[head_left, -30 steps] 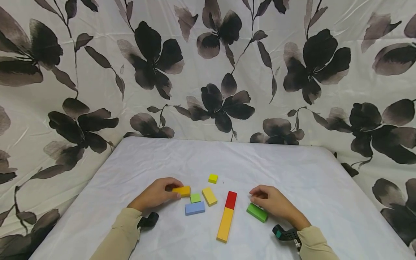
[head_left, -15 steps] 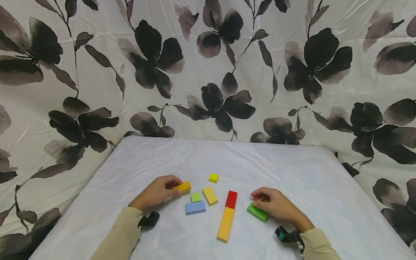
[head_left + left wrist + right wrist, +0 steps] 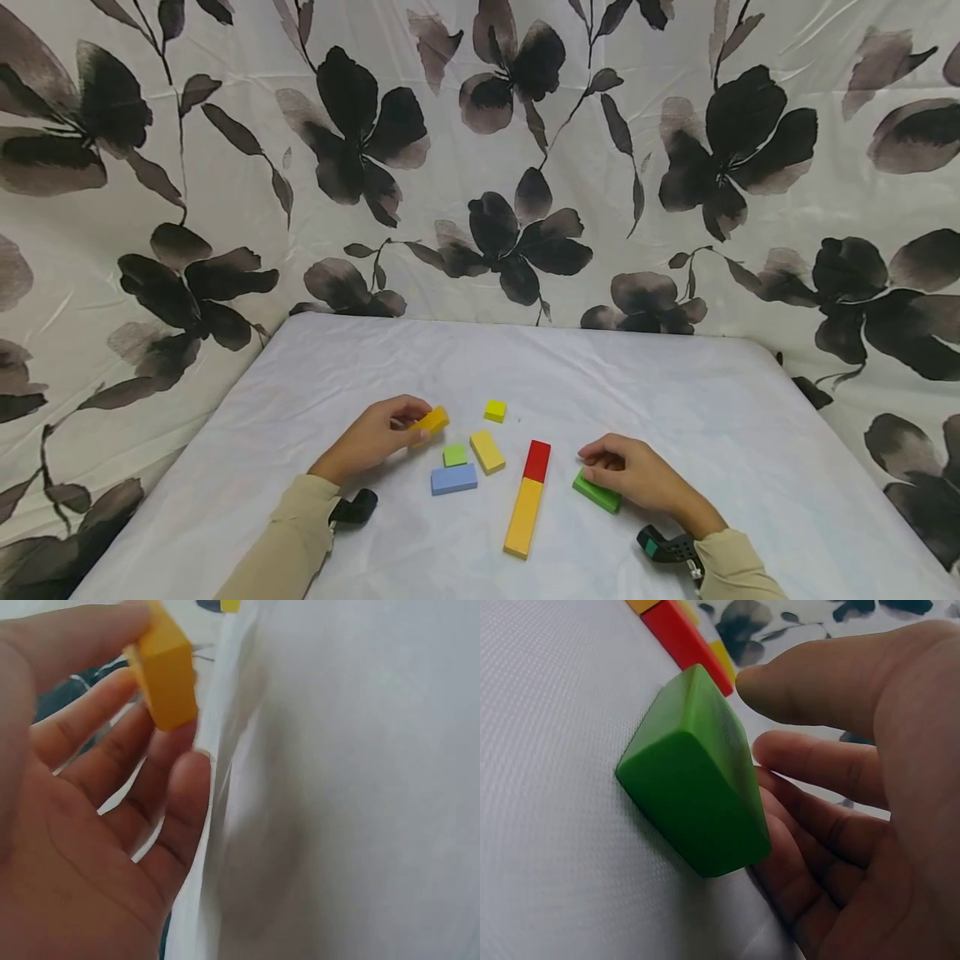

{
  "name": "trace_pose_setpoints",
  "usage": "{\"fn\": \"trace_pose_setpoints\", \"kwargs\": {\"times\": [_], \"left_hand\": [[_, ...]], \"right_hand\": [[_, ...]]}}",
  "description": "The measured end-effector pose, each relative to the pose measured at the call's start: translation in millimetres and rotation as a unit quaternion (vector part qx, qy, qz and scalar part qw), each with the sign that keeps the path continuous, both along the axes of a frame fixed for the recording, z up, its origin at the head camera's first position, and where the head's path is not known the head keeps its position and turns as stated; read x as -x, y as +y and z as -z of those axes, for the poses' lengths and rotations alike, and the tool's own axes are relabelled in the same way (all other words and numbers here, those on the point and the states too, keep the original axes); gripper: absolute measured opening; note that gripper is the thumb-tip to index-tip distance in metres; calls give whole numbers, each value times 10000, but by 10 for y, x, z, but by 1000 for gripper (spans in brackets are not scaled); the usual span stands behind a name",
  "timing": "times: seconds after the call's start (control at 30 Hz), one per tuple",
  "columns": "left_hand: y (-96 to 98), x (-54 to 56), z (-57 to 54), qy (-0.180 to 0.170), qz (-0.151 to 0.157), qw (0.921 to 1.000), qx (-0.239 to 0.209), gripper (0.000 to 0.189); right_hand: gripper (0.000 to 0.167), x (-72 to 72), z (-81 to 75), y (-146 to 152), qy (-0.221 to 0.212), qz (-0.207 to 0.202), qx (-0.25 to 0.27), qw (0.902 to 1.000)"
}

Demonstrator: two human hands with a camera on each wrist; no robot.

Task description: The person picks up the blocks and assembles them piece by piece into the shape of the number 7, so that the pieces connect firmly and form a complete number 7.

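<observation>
Left hand (image 3: 378,437) pinches the orange block (image 3: 435,421) between thumb and fingertips, up off the white-covered table (image 3: 637,383), left of centre and well in from the left edge. Right hand (image 3: 637,471): thumb and fingers apart, loosely bent, beside the green block (image 3: 596,493), which lies toward the table's right edge; finger contact unclear. For a clean hold, best level the tilted orange block, pinch its sides squarely, and carry it above the small green cube (image 3: 454,455) and pale yellow block (image 3: 487,452) so neither gets knocked. Head view alone gives the layout: blue block (image 3: 453,479) just nearside of the green cube, red block (image 3: 536,461) end to end with the long orange block (image 3: 523,518). Left wrist view adds the other fingers, extended below the held block; right wrist view reveals a thumb-to-green-block gap, where from the head they overlap.
</observation>
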State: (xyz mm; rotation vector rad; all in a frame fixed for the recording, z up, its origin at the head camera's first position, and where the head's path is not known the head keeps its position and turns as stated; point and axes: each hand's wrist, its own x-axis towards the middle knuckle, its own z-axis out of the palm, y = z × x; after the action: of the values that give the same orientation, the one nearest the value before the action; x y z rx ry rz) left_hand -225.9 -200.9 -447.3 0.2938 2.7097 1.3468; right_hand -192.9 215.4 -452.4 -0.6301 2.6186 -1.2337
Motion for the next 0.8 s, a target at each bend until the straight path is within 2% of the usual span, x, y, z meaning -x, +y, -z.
{"fn": "trace_pose_setpoints", "kwargs": {"times": [0.2,0.57,0.8], "left_hand": [[67,6,-41,-153,-39,9995,-277,43],[172,12,-53,-185,97,9989,-427,54],[286,-16,-70,-422,263,9960,-747,55]], "right_hand": [[30,-25,17,41,50,-141,98,9998],[29,-2,-4,10,144,-176,-4,9997],[26,-2,51,14,196,-197,-47,9996]]}}
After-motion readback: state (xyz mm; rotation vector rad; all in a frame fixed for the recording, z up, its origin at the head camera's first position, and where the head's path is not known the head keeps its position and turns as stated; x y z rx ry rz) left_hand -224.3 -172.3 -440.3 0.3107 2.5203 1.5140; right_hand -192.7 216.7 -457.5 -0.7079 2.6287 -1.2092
